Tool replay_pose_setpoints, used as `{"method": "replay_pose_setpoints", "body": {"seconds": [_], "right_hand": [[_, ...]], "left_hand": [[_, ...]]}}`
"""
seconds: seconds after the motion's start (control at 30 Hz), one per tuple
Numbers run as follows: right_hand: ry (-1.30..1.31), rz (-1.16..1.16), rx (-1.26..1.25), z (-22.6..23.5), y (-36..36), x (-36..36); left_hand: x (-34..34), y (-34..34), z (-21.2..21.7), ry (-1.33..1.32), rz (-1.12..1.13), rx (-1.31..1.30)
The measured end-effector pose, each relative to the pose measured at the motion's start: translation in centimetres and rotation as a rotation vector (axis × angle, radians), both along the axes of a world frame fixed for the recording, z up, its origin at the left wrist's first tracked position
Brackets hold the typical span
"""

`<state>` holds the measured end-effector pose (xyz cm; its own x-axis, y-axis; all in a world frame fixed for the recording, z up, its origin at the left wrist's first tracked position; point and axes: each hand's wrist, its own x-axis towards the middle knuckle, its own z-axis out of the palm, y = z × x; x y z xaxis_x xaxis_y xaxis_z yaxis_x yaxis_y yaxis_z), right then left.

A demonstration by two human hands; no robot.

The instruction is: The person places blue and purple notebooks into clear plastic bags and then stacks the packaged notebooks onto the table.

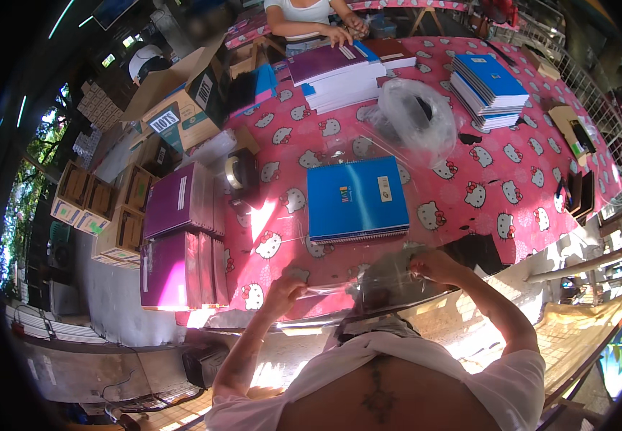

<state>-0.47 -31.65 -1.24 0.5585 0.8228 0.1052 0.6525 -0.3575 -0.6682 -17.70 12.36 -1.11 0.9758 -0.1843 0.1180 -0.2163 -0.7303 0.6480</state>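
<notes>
A blue spiral notebook [357, 201] lies in front of me on the pink patterned tablecloth, perhaps with others beneath it. Clear plastic [383, 279], seemingly a bag, stretches between my hands at the table's near edge and reaches up to the notebook. Sheen shows around the notebook, but I cannot tell for certain whether it is inside the bag. My left hand [284, 293] pinches the plastic's left side, fingers closed. At its right side, my right hand [436, 266] is also closed on the plastic.
Purple notebook stacks [171, 201] stand left, beside a tape roll [235, 172]. Bunched clear plastic [418, 118] lies beyond the blue notebook. Farther back are a tall notebook stack [339, 79], a blue stack [490, 79] and a co-worker's hands [347, 32]. Cardboard boxes [174, 115] stand far left.
</notes>
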Motion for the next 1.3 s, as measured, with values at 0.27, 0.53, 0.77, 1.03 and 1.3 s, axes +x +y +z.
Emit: {"method": "replay_pose_setpoints", "body": {"seconds": [0.27, 0.53, 0.77, 1.03, 1.3], "right_hand": [[-0.279, -0.295, 0.016, 8.4, 4.1, 4.6], [-0.645, -0.89, 0.106, 10.5, 8.7, 8.1], [-0.432, -0.362, -0.179, 3.9, 18.4, 0.7], [-0.346, -0.415, -0.266, 4.6, 18.3, 1.1], [-0.372, -0.431, -0.25, 4.4, 18.3, 1.1]], "left_hand": [[10.7, 0.5, 8.2, -0.182, 0.05, 0.064], [22.4, 9.1, 7.1, 0.34, 0.15, -0.294], [32.5, 11.1, 4.7, 0.484, 0.106, 0.064], [47.1, -5.6, 1.3, -0.382, -0.05, 0.112], [52.9, -8.6, 8.7, 0.41, -0.358, 0.449]]}}
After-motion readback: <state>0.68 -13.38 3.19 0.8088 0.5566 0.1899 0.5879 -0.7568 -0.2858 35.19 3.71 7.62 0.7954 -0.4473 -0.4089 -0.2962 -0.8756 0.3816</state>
